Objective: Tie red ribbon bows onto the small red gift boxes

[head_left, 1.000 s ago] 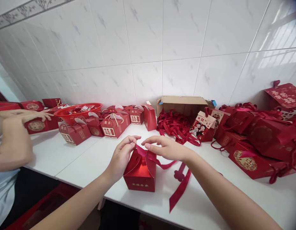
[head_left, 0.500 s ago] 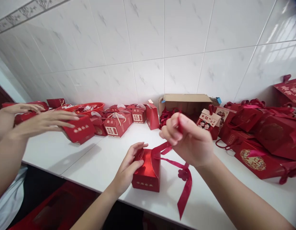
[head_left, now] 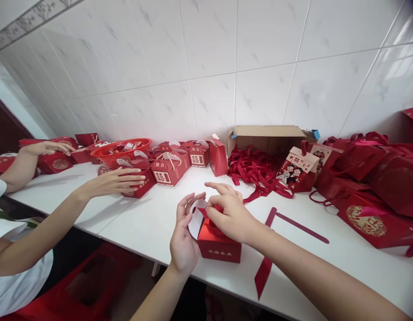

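A small red gift box [head_left: 219, 249] with gold lettering stands at the table's front edge. Its left flap is raised, showing a white inner side. My left hand [head_left: 184, 243] curls around that flap, with thumb and fingers against it. Over the top of the box, my right hand [head_left: 231, 216] pinches a dark red ribbon, and a bit of it shows by the flap's hole. The ribbon's loose tail [head_left: 263, 277] trails on the table under my right forearm. My right fingers hide most of the box top.
Behind are a cardboard box [head_left: 268, 131] spilling red ribbons [head_left: 251, 165], and several finished-looking red boxes [head_left: 171, 168]. More red boxes [head_left: 366, 218] are piled at right. At left, a co-worker's hand [head_left: 117, 180] touches a red box near a red basket [head_left: 121, 149].
My right hand has come down and left from above the table to the box top. The box's left flap now stands up in my left hand. The co-worker's box has moved back among the others.
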{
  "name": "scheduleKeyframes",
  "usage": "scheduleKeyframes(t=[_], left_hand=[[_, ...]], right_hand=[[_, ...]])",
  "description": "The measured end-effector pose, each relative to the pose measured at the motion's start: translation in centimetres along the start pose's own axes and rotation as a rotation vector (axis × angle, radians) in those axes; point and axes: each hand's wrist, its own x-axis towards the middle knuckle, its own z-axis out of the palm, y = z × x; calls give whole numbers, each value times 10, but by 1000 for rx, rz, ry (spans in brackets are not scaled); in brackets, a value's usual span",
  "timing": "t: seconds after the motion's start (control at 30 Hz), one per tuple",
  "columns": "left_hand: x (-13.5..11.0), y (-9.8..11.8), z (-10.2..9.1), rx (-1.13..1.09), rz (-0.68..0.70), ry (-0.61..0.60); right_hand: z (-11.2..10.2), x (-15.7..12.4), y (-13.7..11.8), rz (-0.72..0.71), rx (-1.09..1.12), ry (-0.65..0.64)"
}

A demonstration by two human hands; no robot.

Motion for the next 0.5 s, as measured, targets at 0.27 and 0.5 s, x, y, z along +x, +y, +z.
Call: scheduleKeyframes(t=[0.27,0.5], left_hand=[[-2,5,2,-24,-23,-22],[-6,0,-3,51,14,12]], right_hand=[[3,0,2,87,-28,-85],[1,1,0,92,1,-107]])
